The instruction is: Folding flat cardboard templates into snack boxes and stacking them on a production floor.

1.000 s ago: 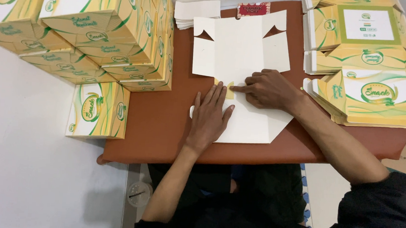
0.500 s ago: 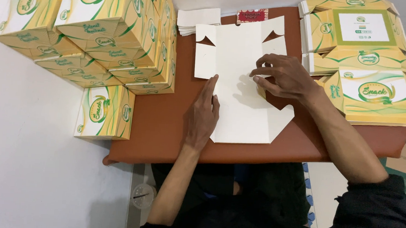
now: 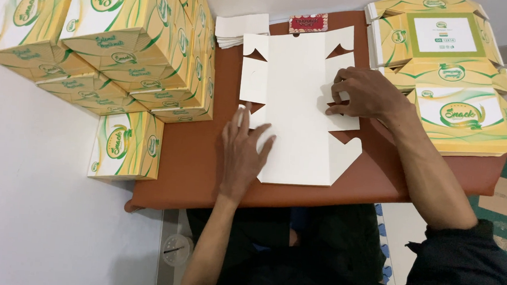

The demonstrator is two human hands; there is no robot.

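Head view looked straight down on a small brown table, and from where I stood the person sat close against its near edge. A flat white cardboard box blank, unprinted side up, lay in the middle of the tabletop, its flaps spread out to both sides. The left hand rested palm down on the blank's lower left part, fingers spread and flat, pressing rather than gripping anything. The right hand sat on the blank's right side flap, its fingers curled and the tips drawn together on the flap's edge, pinching the card there.

To the left, a stack of assembled yellow and green boxes rose high and leaned out over the table's left edge, with one more single box of the same kind standing just beside the table's left side. To the right, a pile of flat printed blanks in yellow and green lay partly on the table, just beside the right wrist. At the far edge, a small stack of white paper sat near the top of the white blank, and a little red packet lay just beside it.
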